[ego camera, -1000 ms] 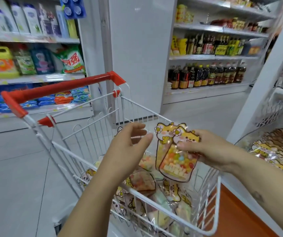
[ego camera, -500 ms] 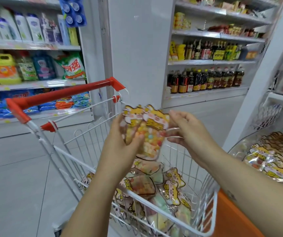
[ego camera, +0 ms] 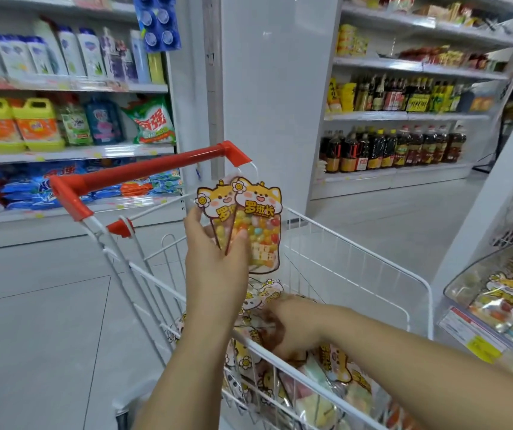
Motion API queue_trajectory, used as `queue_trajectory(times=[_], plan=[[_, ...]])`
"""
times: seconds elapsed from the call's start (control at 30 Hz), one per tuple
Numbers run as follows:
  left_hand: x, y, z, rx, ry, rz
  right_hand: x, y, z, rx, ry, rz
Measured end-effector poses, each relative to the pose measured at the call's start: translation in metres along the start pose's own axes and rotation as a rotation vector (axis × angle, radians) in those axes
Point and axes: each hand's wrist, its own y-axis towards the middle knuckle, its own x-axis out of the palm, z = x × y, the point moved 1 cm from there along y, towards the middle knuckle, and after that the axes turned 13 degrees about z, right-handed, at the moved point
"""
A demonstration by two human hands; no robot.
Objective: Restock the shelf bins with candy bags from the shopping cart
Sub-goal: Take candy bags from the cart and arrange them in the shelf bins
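L hand (ego camera: 214, 262) pinches two clear cat-print candy bags (ego camera: 258, 225) of coloured sweets, upright above white wire shopping cart w/ red handle (ego camera: 143, 173) — R hand (ego camera: 292, 330) down among the cart's loose bags, blurred — grip can't tell.

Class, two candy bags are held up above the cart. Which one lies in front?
The bag on the right, its whole label showing. It overlaps the other bag, half hidden at its left, both gripped by the left hand.
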Motion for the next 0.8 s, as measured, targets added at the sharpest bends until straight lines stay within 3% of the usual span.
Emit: queue_trajectory(times=[0.4,0.5,0.67,0.73,0.8], plan=[[0.005,-0.002,0.000,-0.046,-0.055,0.047,0.004,-0.004,-0.003,-0.057,-0.053,0.027],[0.001,0.000,0.000,-0.052,-0.068,0.067,-0.011,-0.016,0.000,-0.057,0.183,0.109],[-0.001,-0.001,-0.001,-0.067,-0.112,0.093,-0.044,-0.017,0.049,0.301,0.765,0.532],[0.000,-0.002,-0.003,-0.055,-0.113,0.104,-0.039,0.001,0.065,0.410,0.745,0.569],[0.003,-0.002,-0.003,-0.056,-0.116,0.114,-0.033,0.018,0.070,0.436,0.622,0.485]])
